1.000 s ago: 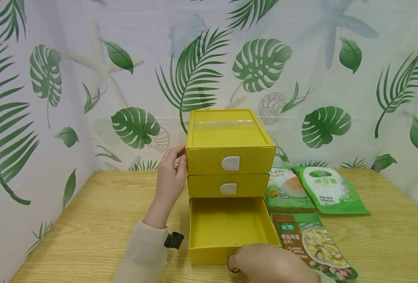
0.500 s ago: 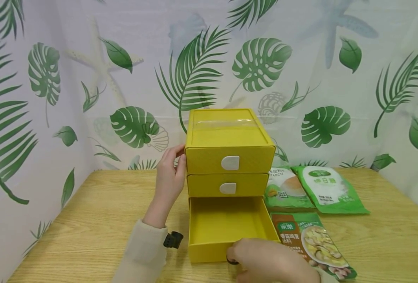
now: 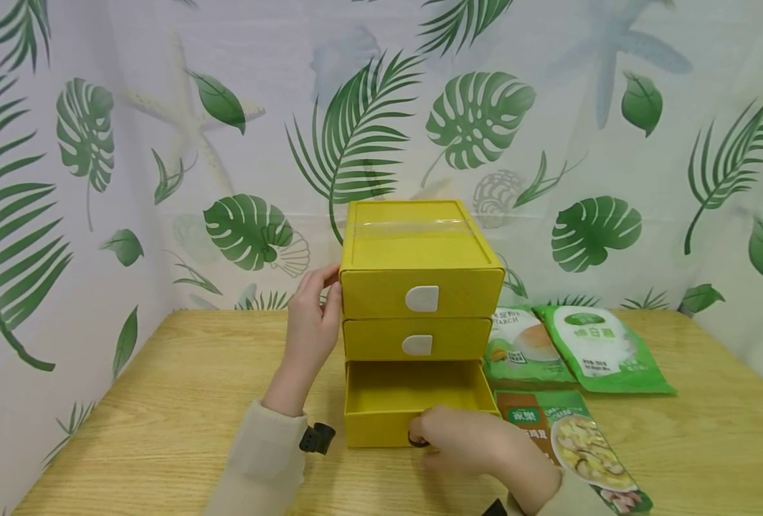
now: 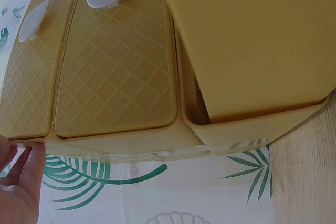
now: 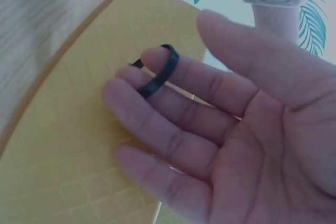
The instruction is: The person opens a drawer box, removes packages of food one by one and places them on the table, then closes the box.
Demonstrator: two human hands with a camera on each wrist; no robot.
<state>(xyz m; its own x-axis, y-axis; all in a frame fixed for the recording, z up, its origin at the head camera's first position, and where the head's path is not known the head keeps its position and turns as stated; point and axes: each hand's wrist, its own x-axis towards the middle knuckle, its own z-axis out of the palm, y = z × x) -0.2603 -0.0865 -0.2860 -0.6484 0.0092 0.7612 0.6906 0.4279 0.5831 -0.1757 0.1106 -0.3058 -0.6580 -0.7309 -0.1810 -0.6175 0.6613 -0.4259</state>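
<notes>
A yellow three-drawer box [image 3: 420, 244] stands on the table, its upper two drawers closed. The bottom drawer [image 3: 414, 398] is partly out. My left hand [image 3: 313, 319] rests on the box's left side; in the left wrist view its fingertips [image 4: 34, 156] touch the edge beside the top drawer. My right hand [image 3: 465, 441] is at the bottom drawer's front, loosely bent fingers [image 5: 168, 140] against the patterned yellow panel. A black band [image 5: 160, 72] loops around a fingertip of that hand; whether it is attached to the drawer I cannot tell.
A starch packet [image 3: 530, 344] and a green-and-white packet [image 3: 601, 340] lie right of the box. In front of them is a brown-and-green soup packet [image 3: 588, 451], partly behind my right arm. A leaf-patterned sheet [image 3: 246, 143] backs the wooden table [image 3: 181, 401].
The bottom drawer has slid back into the box by part of its length, my right hand moving inward with it. My left hand has stayed on the box's side.
</notes>
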